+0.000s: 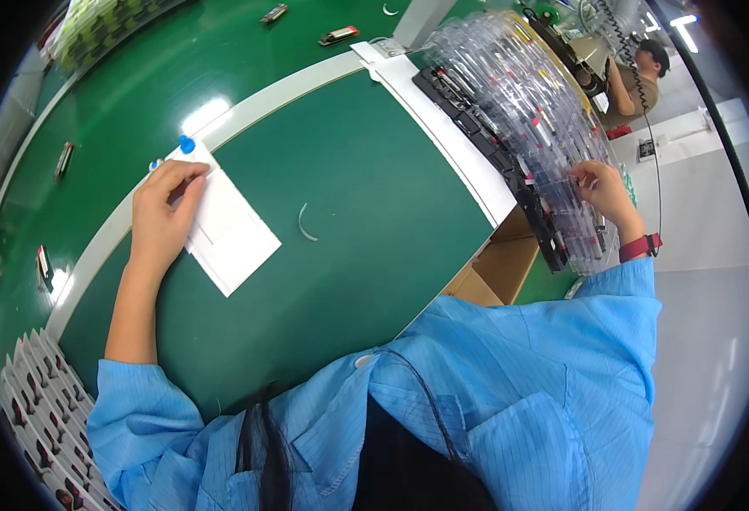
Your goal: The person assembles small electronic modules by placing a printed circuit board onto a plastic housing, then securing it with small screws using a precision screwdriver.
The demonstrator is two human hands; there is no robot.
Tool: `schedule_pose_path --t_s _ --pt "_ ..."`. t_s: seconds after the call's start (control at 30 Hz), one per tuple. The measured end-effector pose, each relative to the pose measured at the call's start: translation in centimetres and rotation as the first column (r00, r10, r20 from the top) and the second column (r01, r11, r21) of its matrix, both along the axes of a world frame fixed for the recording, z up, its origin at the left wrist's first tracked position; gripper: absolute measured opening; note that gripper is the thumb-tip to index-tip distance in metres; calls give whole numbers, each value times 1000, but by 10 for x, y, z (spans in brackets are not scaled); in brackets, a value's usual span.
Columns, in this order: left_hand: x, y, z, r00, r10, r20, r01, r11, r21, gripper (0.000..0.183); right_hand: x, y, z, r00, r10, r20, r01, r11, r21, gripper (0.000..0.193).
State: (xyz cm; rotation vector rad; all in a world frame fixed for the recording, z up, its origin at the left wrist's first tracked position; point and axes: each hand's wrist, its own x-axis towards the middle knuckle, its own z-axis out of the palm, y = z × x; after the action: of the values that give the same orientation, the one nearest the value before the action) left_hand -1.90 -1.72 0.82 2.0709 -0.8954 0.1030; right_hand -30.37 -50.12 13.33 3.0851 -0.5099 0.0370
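Observation:
A white rectangular board (234,230) with a blue knob (187,145) at its far end lies slanted on the green mat. My left hand (166,209) is over its far left edge, fingers curled and thumb near the index finger; anything between them is hidden. Out to the right, my right hand (606,194) reaches to the stacked clear plastic trays (511,94), which hold many small slim parts with red and dark bits. Its thumb and index finger are pinched at the trays' near right side, and what they grip is too small to make out.
A thin pale curved strip (306,223) lies on the mat (349,170). Beyond the pale rail, small red-and-black parts (338,36) sit on a green surface. An open cardboard box (498,268) is under the trays. White racks (47,409) stand lower left; a person (634,85) is far right.

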Motion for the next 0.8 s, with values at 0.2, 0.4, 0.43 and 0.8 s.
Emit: schedule_pose_path --t_s 0.2,0.4,0.43,0.8 --pt "-4 8 4 1000 8 -23 -10 999 -48 12 22 24 36 987 -127 103 91 951 296 13" --pt "-22 -6 22 957 -186 -222 139 968 -209 20 159 209 17 758 642 114 -582 589 560 11" --pt "-28 -8 31 883 -275 -381 171 943 -285 24 179 234 11 686 725 62 -633 554 541 10" --pt "15 31 27 272 -639 -720 -82 730 -678 30 274 324 -33 459 689 561 -884 289 368 20"
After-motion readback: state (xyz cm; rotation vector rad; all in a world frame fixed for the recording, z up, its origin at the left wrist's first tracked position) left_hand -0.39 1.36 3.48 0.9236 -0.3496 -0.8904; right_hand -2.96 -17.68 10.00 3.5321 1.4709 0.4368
